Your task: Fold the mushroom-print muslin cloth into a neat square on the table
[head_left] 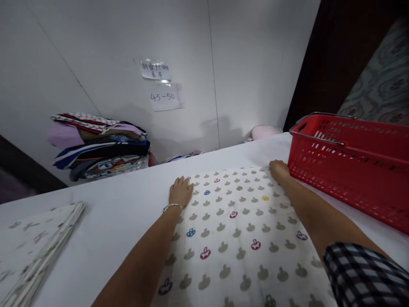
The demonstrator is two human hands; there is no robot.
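A cream cloth [236, 230] printed with small grey and coloured mushroom shapes lies flat on the white table [121, 213] in front of me. My left hand [180, 191] rests on its far left corner, fingers stretched out flat; a thin bangle circles the wrist. My right hand [279, 169] presses on the far right corner, fingers bent down over the edge, close to the red basket [351, 170]. Whether it pinches the cloth I cannot make out.
The red plastic basket with a metal handle stands at the right. A folded patterned cloth [35, 247] lies at the near left. A pile of folded fabrics [102, 145] sits behind the table by the white wall, which carries two paper labels [166, 96].
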